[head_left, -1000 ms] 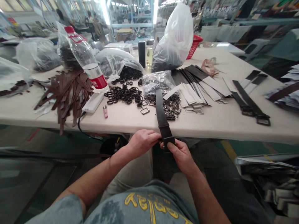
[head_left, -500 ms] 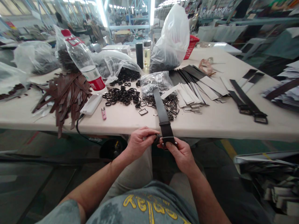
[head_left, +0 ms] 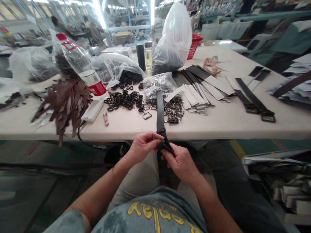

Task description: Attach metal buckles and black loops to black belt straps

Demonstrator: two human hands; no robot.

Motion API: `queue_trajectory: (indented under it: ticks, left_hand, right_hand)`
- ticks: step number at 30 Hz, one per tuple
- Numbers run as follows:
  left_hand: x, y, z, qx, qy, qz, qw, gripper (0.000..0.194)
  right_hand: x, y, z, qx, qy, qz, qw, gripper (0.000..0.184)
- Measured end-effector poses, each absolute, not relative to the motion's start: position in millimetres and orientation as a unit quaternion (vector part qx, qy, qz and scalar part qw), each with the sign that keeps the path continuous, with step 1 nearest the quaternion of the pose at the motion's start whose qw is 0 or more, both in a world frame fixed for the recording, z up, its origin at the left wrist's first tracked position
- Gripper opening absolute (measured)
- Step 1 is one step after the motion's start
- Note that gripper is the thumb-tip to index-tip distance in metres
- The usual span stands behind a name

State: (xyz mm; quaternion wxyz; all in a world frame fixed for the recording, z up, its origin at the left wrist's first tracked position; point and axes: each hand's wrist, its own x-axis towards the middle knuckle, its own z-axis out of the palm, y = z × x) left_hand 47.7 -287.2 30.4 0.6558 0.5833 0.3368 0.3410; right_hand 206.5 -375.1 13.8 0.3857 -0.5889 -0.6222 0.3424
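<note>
A dark belt strap runs from the buckle pile down over the table's front edge to my hands, with a loop round it near the edge. My right hand is closed around the strap's near end, thumb on top. My left hand pinches a small black belt loop against that same end. Fingers partly hide the loop, and I cannot tell whether it is around the strap. Beyond my hands lie loose black belt loops and metal buckles.
Brown strips, a bottle, a white power bank-like block and pink thread snips lie left. Strap pieces and buckled belts lie right. A large plastic bag stands behind. A filled bin is lower right.
My left hand has brought the belt loop against the strap's near end. My right hand has turned that end and shifted it left; the buckle seen there is now hidden.
</note>
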Motion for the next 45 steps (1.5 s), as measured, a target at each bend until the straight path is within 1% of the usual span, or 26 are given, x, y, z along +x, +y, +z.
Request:
queue_trajectory:
  ticks: [7, 11, 15, 18, 20, 23, 27, 29, 32, 34, 38, 41, 45]
  left_hand:
    - [41.8, -288.2, 33.9, 0.614, 0.271, 0.336, 0.661, 0.024]
    - [41.6, -284.9, 30.4, 0.658, 0.246, 0.349, 0.621, 0.025]
    - [45.6, -285.1, 25.3, 0.661, 0.269, 0.353, 0.606, 0.026]
    - [48.4, -286.6, 23.0, 0.642, 0.297, 0.373, 0.601, 0.029]
    - [49.1, -286.4, 23.3, 0.655, 0.3, 0.381, 0.58, 0.028]
    - [49.2, -284.3, 26.2, 0.69, 0.291, 0.354, 0.561, 0.023]
    - [51.4, -283.7, 28.6, 0.704, 0.289, 0.306, 0.572, 0.022]
    - [52.9, -284.8, 28.1, 0.728, 0.293, 0.295, 0.545, 0.02]
    - [53.2, -285.7, 27.0, 0.791, 0.293, 0.305, 0.443, 0.015]
    - [51.7, -285.1, 27.3, 0.825, 0.268, 0.304, 0.393, 0.017]
    - [47.5, -284.3, 30.9, 0.865, 0.203, 0.289, 0.355, 0.025]
    - [45.7, -285.6, 32.9, 0.859, 0.212, 0.298, 0.357, 0.025]
    - [45.5, -288.0, 34.4, 0.811, 0.264, 0.295, 0.431, 0.013]
  right_hand:
    - [209.7, -375.6, 10.8, -0.576, -0.598, 0.367, 0.42, 0.023]
    - [210.7, -375.2, 12.4, -0.581, -0.602, 0.352, 0.42, 0.024]
    - [207.8, -373.5, 13.0, -0.588, -0.614, 0.32, 0.417, 0.022]
    - [206.5, -372.4, 11.7, -0.593, -0.613, 0.321, 0.412, 0.022]
    - [207.1, -372.1, 9.9, -0.594, -0.607, 0.335, 0.409, 0.024]
    - [208.8, -371.5, 6.3, -0.582, -0.599, 0.361, 0.414, 0.026]
    - [207.3, -369.2, 3.2, -0.535, -0.556, 0.441, 0.459, 0.027]
    - [205.6, -368.0, 3.0, -0.503, -0.528, 0.485, 0.482, 0.024]
    - [205.1, -367.3, 4.0, -0.48, -0.497, 0.522, 0.5, 0.019]
    - [206.7, -367.7, 4.5, -0.463, -0.472, 0.545, 0.516, 0.023]
    - [211.1, -369.2, 3.9, -0.43, -0.455, 0.563, 0.539, 0.032]
    - [212.0, -369.8, 3.2, -0.425, -0.462, 0.559, 0.541, 0.032]
    - [210.0, -370.7, 2.7, -0.416, -0.461, 0.558, 0.551, 0.033]
